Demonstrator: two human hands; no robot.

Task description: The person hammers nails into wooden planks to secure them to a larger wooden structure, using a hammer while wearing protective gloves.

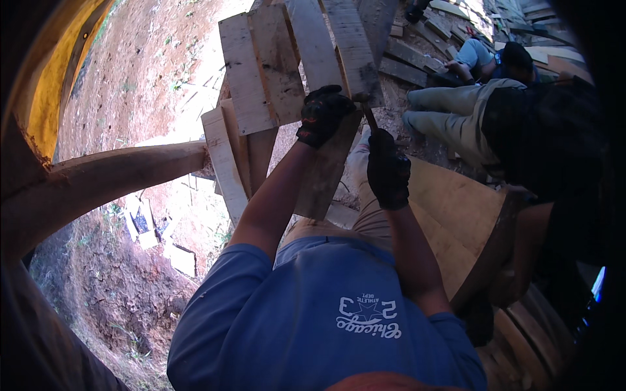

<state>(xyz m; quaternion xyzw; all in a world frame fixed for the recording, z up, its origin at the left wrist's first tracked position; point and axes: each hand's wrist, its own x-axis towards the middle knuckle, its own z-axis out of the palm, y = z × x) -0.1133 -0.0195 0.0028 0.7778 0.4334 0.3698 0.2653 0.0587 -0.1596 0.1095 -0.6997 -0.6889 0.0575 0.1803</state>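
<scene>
My right hand (pixel 388 171), in a black glove, is wrapped round the handle of a hammer (pixel 370 116). The hammer's head is close beside my left hand, over the end of a plank. Also in a black glove, my left hand (pixel 324 116) rests at the near ends of the wooden planks (pixel 277 68), its fingers curled. Whatever those fingers hold, if anything, is hidden by the glove. The planks lie side by side with narrow gaps, like a slatted panel. Below my left hand a further board (pixel 326 176) slopes toward my legs.
A curved wooden beam (pixel 124 171) reaches in from the left. A broad tan sheet (pixel 450 215) lies to my right. Beside it is a person in khaki trousers (pixel 456 114); another person (pixel 479 55) is low down farther off, among scattered boards (pixel 404 72). Reddish earth (pixel 104 293) slopes at left.
</scene>
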